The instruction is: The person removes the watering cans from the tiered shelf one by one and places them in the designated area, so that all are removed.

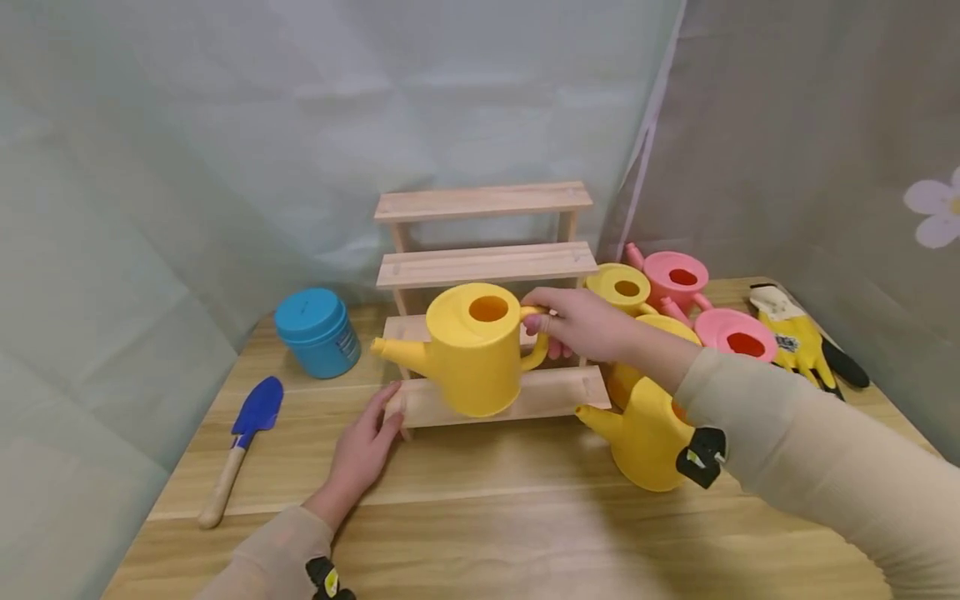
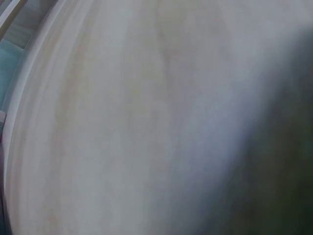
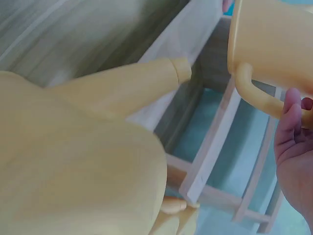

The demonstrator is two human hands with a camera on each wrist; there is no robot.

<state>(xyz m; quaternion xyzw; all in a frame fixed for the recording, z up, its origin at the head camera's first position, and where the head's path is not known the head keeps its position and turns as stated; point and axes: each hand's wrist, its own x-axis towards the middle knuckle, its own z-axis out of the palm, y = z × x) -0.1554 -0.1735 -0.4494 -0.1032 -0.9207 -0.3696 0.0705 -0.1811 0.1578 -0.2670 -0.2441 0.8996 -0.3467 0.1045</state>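
Note:
In the head view, my right hand (image 1: 573, 321) grips the handle of a yellow watering can (image 1: 476, 358). The can is upright, spout to the left, in front of the lower boards of a tiered wooden plant stand (image 1: 487, 265); whether its base touches the lowest board cannot be told. My left hand (image 1: 363, 442) holds that board's left end between thumb and fingers. The right wrist view shows my right hand (image 3: 296, 147) curled on the handle of the can (image 3: 274, 44). Pale, blurred wood grain (image 2: 112, 117) fills most of the left wrist view.
Right of the stand are more yellow watering cans (image 1: 648, 442), two pink watering cans (image 1: 738, 329) and yellow-black gloves (image 1: 798, 342). To the left stand a blue lidded tub (image 1: 318, 333) and a blue trowel (image 1: 258, 406) with a wooden handle. Curtains hang behind the table (image 1: 480, 517).

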